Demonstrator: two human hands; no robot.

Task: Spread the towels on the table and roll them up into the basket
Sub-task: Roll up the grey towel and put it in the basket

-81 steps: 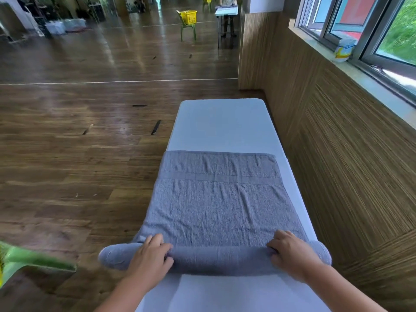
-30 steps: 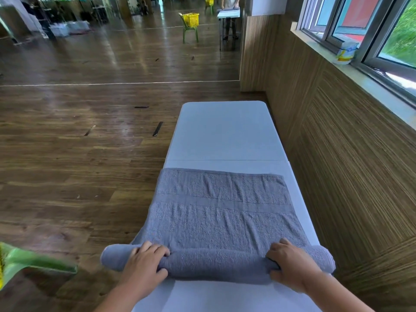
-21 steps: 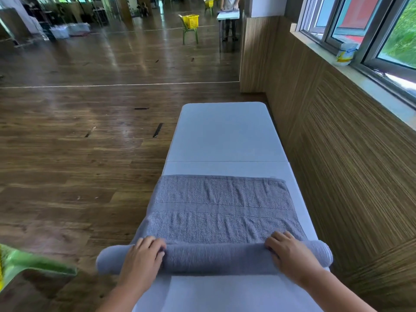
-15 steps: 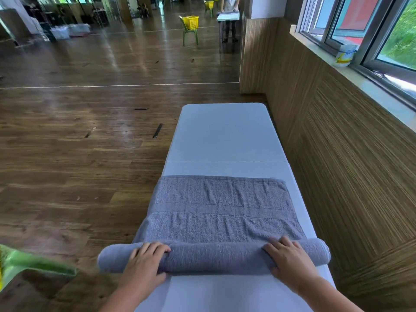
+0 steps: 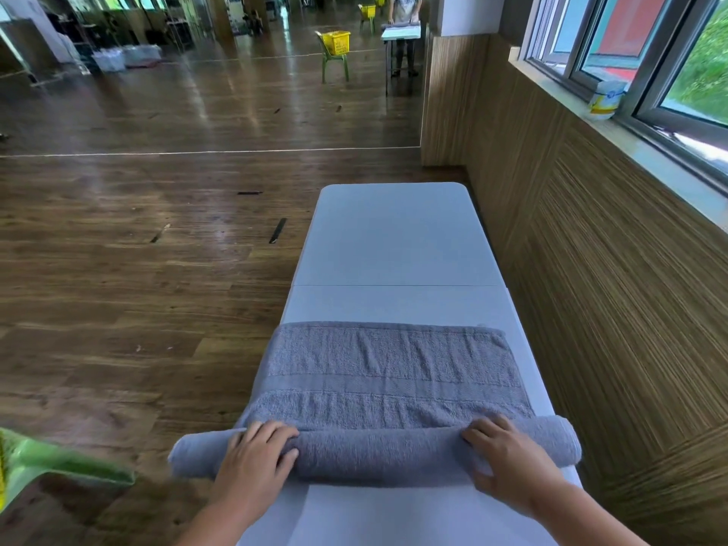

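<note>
A grey towel (image 5: 390, 372) lies across the near half of the white table (image 5: 394, 238). Its near end is wound into a thick roll (image 5: 378, 453) that overhangs both long edges of the table. My left hand (image 5: 252, 463) rests on the left part of the roll, fingers laid over its top. My right hand (image 5: 508, 463) presses on the right part in the same way. A short flat stretch of towel with a woven band lies beyond the roll.
A wood-panelled wall (image 5: 591, 269) runs close along the table's right side, with a tub (image 5: 604, 100) on the window sill. A green chair edge (image 5: 59, 463) sticks in at lower left. Far off, a yellow basket (image 5: 337, 42) sits on a green chair.
The roll has grown thicker and moved away from me along the table. The flat part of the towel is shorter. Both hands stayed on the roll, shifting over its top.
</note>
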